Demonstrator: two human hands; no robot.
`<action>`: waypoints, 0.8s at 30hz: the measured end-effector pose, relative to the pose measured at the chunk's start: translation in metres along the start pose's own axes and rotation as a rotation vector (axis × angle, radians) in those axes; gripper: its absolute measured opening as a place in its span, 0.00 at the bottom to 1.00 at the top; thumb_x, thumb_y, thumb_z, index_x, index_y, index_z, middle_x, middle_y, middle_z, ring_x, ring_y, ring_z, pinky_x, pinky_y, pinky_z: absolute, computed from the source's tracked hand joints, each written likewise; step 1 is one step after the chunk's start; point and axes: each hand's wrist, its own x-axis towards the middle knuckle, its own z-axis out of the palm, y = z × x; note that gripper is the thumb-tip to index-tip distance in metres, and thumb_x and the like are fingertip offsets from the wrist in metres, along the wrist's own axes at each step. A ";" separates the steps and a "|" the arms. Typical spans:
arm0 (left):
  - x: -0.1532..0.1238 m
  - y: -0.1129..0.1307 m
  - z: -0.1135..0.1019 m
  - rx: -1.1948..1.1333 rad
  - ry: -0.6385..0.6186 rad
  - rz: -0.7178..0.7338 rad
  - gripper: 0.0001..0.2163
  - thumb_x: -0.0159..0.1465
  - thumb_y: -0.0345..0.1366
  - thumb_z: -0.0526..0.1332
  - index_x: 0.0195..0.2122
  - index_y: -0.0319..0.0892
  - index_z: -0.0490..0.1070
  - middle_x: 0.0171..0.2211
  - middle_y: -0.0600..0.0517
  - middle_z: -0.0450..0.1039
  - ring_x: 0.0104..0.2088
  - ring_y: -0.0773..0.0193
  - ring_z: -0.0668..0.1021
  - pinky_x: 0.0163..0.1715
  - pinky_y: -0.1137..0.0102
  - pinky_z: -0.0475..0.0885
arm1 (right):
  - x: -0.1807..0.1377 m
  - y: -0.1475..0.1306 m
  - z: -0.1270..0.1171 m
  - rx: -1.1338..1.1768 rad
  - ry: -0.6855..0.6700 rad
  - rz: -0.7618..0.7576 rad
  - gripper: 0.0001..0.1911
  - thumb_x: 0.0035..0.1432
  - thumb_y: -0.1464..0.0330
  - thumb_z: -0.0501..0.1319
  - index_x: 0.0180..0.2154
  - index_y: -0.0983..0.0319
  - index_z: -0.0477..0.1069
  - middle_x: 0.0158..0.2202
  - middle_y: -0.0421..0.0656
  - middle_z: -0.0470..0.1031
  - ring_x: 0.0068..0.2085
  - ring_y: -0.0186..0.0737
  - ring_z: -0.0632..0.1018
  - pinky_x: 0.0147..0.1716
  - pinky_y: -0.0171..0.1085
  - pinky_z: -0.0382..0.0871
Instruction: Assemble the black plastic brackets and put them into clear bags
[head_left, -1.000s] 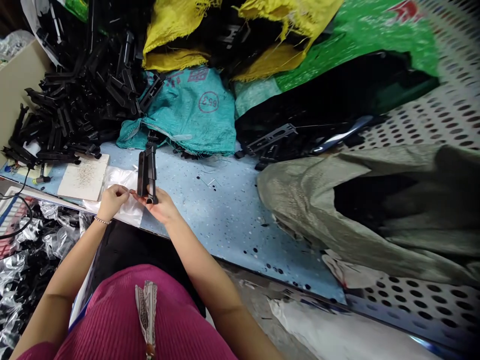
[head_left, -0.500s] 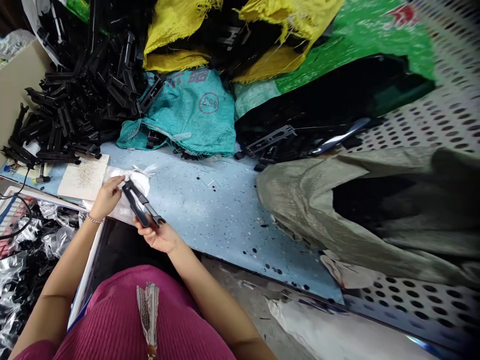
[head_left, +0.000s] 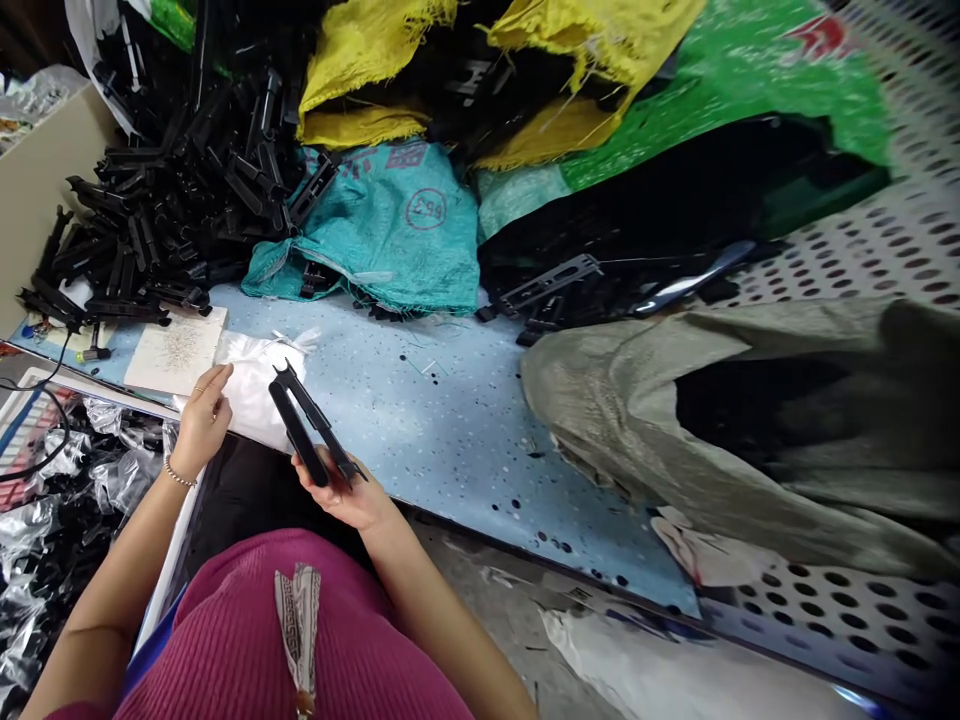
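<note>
My right hand grips the lower end of a black plastic two-armed part. Its two long arms lie side by side with a narrow gap, and the forked upper end points away from me. Over the left edge of a stack of clear-white plastic bags, my left hand has its fingers stretched forward and the thumb a little apart. Nothing shows in it, and it is clear of the black part. A pale board with brown specks lies just beyond the left hand.
Many similar black parts are heaped at the back left. A teal sack, yellow sacks and a grey-green sack surround the blue tabletop. Below left, a crate holds plastic-wrapped black pieces.
My left hand has come away from the black part's upper end and drawn back slightly left. My right hand has shifted right and toward me, with the part still in it.
</note>
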 end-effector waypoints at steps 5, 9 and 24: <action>-0.002 0.008 0.003 0.044 -0.014 0.127 0.27 0.68 0.25 0.51 0.68 0.46 0.60 0.63 0.41 0.67 0.61 0.56 0.73 0.58 0.60 0.74 | 0.007 0.009 0.006 -0.074 -0.106 0.135 0.14 0.62 0.61 0.63 0.39 0.68 0.77 0.29 0.44 0.74 0.21 0.27 0.64 0.13 0.23 0.58; -0.027 0.027 0.005 0.025 -0.159 0.370 0.31 0.68 0.23 0.50 0.71 0.49 0.52 0.63 0.43 0.67 0.64 0.58 0.71 0.63 0.60 0.71 | 0.038 0.008 0.010 -0.263 -0.008 -0.077 0.13 0.60 0.59 0.64 0.34 0.63 0.75 0.25 0.39 0.72 0.20 0.28 0.61 0.13 0.25 0.59; -0.090 -0.003 -0.099 0.254 -0.691 -0.217 0.11 0.65 0.32 0.61 0.45 0.50 0.80 0.44 0.47 0.80 0.45 0.54 0.82 0.47 0.61 0.78 | -0.004 0.000 0.037 -0.771 0.009 -0.262 0.17 0.59 0.62 0.66 0.49 0.60 0.77 0.41 0.45 0.81 0.36 0.37 0.81 0.40 0.38 0.76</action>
